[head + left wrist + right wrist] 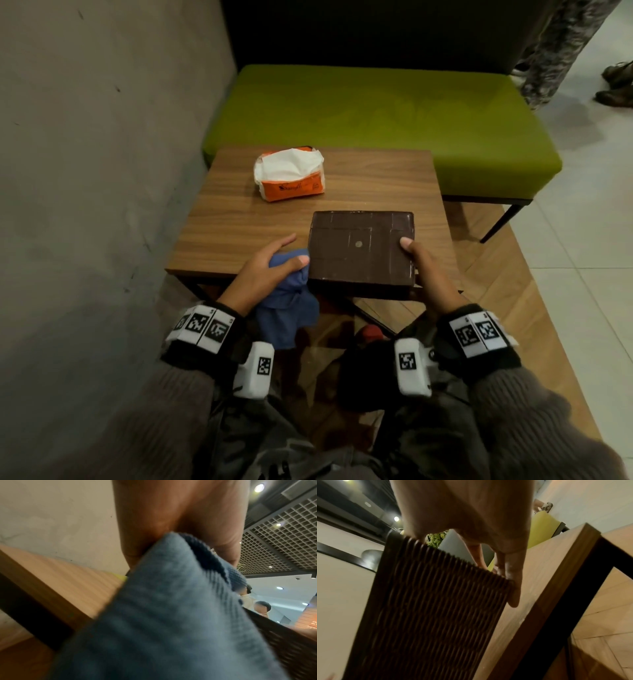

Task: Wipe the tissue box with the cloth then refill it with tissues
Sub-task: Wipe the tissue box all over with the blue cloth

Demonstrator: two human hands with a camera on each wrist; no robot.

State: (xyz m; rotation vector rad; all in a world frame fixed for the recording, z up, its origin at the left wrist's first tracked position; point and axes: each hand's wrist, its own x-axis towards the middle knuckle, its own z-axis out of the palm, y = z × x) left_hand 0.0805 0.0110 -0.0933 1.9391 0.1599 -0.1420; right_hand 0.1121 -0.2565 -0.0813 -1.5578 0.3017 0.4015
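A dark brown tissue box (359,253) lies flat-side up at the near edge of the wooden table (239,212). My right hand (419,263) grips its right end, thumb on top and fingers (513,588) down the far side of the ribbed box (428,608). My left hand (274,260) holds a bunched blue cloth (287,308) against the box's left side, and the cloth's loose end hangs below the table edge. In the left wrist view the cloth (163,615) fills most of the picture. An opened orange tissue pack (291,174) with white tissue showing sits at the table's back left.
A green bench (376,113) stands behind the table. A grey wall (85,171) runs close along the left. Another person's legs and shoes (555,51) show at the top right. The table's dark metal frame (565,601) runs under its edge.
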